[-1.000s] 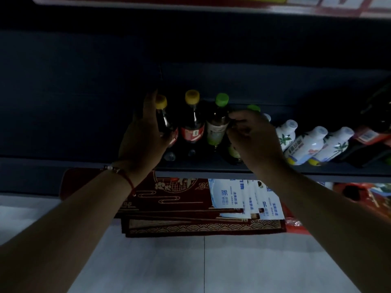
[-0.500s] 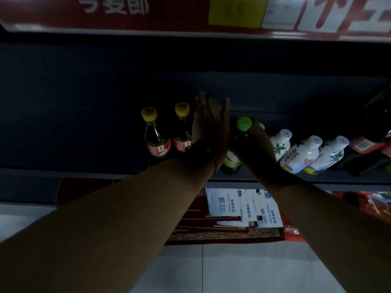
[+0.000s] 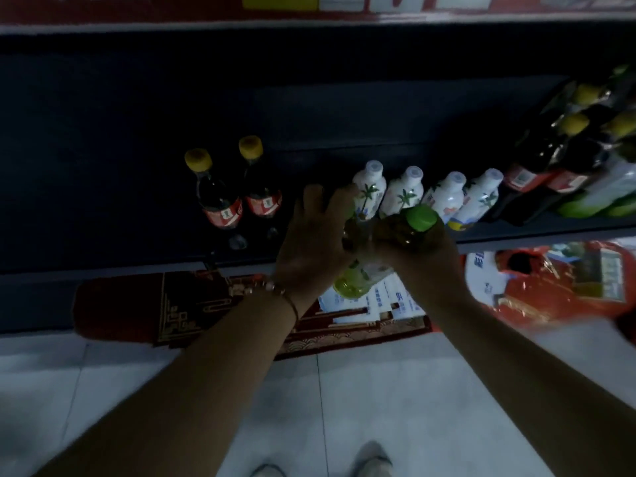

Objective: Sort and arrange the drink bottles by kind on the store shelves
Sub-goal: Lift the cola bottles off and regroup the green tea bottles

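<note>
Two cola bottles with yellow caps (image 3: 220, 201) stand side by side on the dark shelf (image 3: 103, 266). To their right is a row of several white bottles with palm-tree labels (image 3: 404, 194). My right hand (image 3: 420, 249) grips a green-capped tea bottle (image 3: 420, 217) just in front of the shelf edge. My left hand (image 3: 313, 242) is wrapped around a second green tea bottle (image 3: 354, 284), tilted, with only its yellow-green lower part showing below my hands. The two hands touch.
Dark bottles with yellow caps and red labels (image 3: 550, 160) crowd the shelf's right end beside green-white packs (image 3: 605, 197). Below the shelf lie a red patterned mat (image 3: 144, 304), white-blue packets (image 3: 395, 301) and red bags (image 3: 550, 284). White floor tiles (image 3: 378, 390) are underfoot.
My left hand left the cola bottles, reached right and closed on a green tea bottle. Both green-capped bottles have come off the shelf toward me. The view shifted right.
</note>
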`<state>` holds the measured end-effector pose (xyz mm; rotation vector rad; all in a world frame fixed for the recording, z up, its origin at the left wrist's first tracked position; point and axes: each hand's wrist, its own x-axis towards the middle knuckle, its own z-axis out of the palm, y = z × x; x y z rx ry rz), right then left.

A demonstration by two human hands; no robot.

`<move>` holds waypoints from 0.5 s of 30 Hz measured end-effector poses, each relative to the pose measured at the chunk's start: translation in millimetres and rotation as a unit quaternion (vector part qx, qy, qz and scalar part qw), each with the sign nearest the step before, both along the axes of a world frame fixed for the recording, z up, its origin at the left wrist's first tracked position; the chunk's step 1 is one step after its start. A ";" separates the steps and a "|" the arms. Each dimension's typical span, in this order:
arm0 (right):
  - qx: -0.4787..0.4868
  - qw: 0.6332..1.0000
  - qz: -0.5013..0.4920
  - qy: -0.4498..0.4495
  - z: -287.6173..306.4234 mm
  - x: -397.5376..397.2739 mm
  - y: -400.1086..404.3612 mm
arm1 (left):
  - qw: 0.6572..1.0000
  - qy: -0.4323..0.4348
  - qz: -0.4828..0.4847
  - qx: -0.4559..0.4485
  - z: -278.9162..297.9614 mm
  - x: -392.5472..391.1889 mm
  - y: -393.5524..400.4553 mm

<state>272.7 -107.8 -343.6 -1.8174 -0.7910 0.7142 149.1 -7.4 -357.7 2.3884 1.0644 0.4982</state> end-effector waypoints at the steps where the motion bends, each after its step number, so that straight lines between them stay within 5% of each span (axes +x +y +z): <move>1: -0.027 1.000 -0.002 -0.002 12.8 -0.4 -13.4 | 0.998 -0.014 0.015 -0.059 7.6 -12.3 -16.4; 11: -0.016 0.992 -0.061 0.107 192.8 -45.5 -110.8 | 0.916 -0.251 0.142 -0.279 183.1 -109.2 -119.8; 15: 0.048 0.985 -0.087 0.144 279.1 -76.9 -120.5 | 0.931 -0.264 0.067 -0.241 275.4 -133.3 -111.9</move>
